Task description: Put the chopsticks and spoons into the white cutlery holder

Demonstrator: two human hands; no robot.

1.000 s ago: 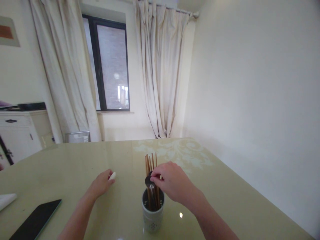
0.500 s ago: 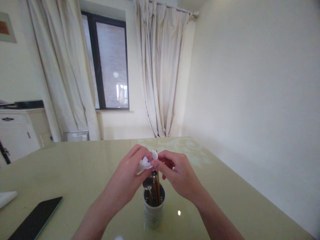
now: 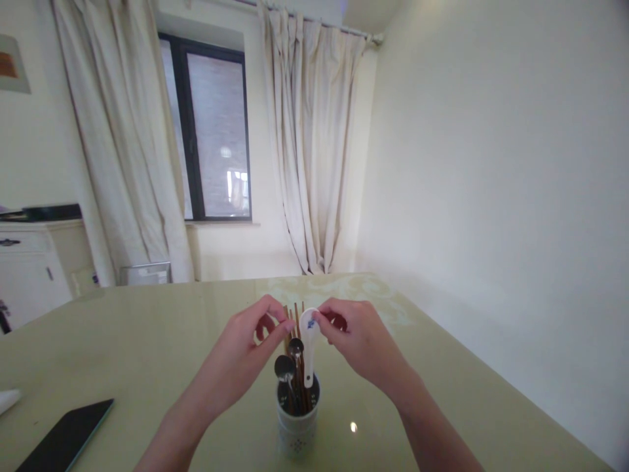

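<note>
By the edge of its bowl, my right hand (image 3: 361, 337) pinches a white ceramic spoon (image 3: 309, 341) with a blue mark. The spoon hangs bowl up, its holed handle end over the cup's mouth. My left hand (image 3: 253, 347) is closed, thumb and index fingertips together beside the tops of the wooden chopsticks (image 3: 297, 314); whether anything is between them is hidden. Below both hands, a pale patterned cup (image 3: 297, 426) stands upright on the table. It holds the chopsticks and two metal spoons, a larger one (image 3: 284, 368) in front and a smaller one (image 3: 295, 347).
The glossy pale-green table (image 3: 196, 341) reaches toward a curtained window. A dark flat tablet-like object (image 3: 66, 436) lies at left front, with part of a white object (image 3: 7, 398) at the left edge. A wall (image 3: 491, 196) runs along the right side.
The white spoon was between both hands, tilted above the cup; now it hangs upright from my right hand. My left fingers have come off it and moved slightly left.
</note>
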